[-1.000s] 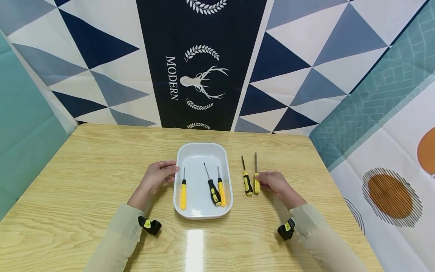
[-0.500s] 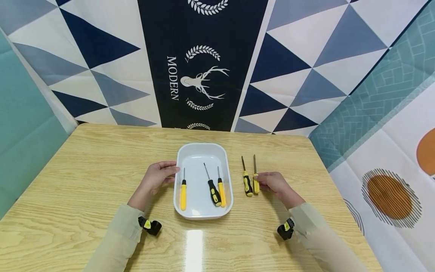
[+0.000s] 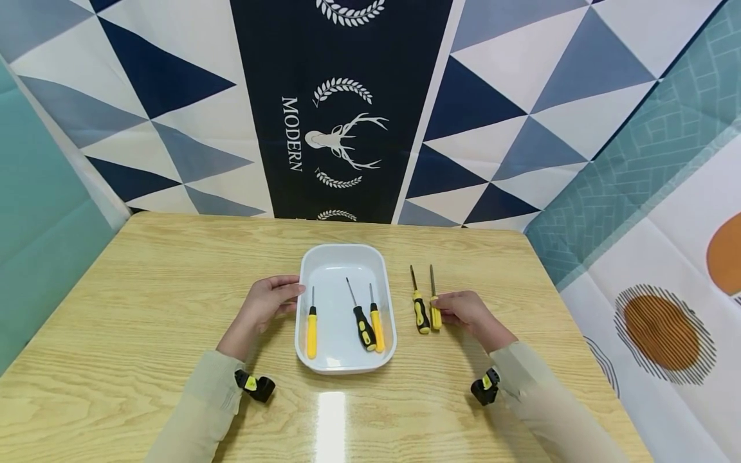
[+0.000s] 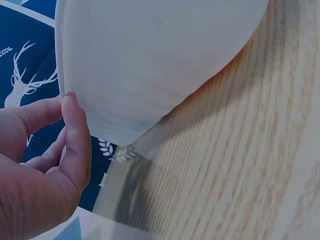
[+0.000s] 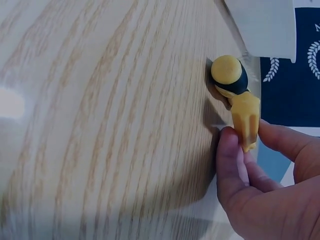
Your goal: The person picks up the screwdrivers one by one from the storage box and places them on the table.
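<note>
A white plastic tray (image 3: 336, 368) holds three screwdrivers. One yellow-handled screwdriver (image 3: 312, 334) lies at its left; a black-and-yellow screwdriver (image 3: 364, 329) and another yellow-handled screwdriver (image 3: 377, 329) lie together at its right. My left hand (image 3: 267, 301) pinches the tray's left rim, with the thumb at the edge and fingers along the outer wall. To the right of the tray, my right hand (image 3: 466, 312) pinches a yellow screwdriver (image 5: 245, 117) by its handle, shaft pointing away from me. Just left of it lies a screwdriver with a black-and-yellow grip (image 3: 421, 315).
The wooden table (image 3: 173, 289) runs back to a patterned wall cloth (image 3: 347, 116). Teal and printed cloths flank its sides. A small black camera (image 3: 485, 387) is strapped to the right wrist, and another black camera (image 3: 262, 388) to the left.
The yellow screwdriver in my right hand has shifted slightly left and nearer, closing the gap to the one beside it. The left hand and the tray have stayed put.
</note>
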The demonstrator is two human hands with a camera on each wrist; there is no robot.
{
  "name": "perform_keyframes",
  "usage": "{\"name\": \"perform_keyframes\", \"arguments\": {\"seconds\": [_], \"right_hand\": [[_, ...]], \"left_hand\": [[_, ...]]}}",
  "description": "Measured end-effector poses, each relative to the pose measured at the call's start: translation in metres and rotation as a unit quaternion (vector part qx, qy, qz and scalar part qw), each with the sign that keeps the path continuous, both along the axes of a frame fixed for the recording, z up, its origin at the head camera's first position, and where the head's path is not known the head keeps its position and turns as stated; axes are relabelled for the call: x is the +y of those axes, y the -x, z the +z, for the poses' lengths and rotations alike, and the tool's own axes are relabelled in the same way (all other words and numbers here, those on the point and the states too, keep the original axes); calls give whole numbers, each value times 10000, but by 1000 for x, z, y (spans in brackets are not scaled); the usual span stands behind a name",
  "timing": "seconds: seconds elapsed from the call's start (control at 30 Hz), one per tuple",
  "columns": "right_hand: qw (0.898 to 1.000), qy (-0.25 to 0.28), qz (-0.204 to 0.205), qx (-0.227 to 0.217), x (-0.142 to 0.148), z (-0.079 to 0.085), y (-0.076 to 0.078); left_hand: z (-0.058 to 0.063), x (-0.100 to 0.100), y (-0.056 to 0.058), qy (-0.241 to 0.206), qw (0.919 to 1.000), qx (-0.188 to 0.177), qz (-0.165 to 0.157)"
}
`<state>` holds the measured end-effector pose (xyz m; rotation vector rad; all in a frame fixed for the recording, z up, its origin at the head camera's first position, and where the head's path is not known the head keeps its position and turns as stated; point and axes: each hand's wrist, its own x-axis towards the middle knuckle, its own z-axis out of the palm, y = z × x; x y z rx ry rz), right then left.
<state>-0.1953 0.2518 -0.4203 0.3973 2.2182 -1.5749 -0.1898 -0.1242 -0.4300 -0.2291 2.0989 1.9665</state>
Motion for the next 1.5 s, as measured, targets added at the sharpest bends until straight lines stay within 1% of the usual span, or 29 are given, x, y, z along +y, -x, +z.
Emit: {"name": "perform_keyframes", "arguments": {"seconds": [0.17,0.53,0.8,1.07,1.23,1.5], "right_hand": [[9999,-137,-40,31,0,1,0],[9946,-1026,-93,-94,-4,3,3],[9943,-1068,-21,-62,-4,0,3],[9891,-1460,174,-27,-2,2,3],[9892,-1450,199,35,0,3,1],[9922,-1229,43,206,1,-1,0]], "left_hand": [[0,0,-1,-22,10000,15,-5],[-2,2,1,-11,9999,-108,53],[-3,0,1,-39,9999,-137,17],[-2,-1,2,-128,9999,-49,-18],[-2,0,2,-126,9999,-8,-6],[-2,1,2,-58,10000,-18,51]]}}
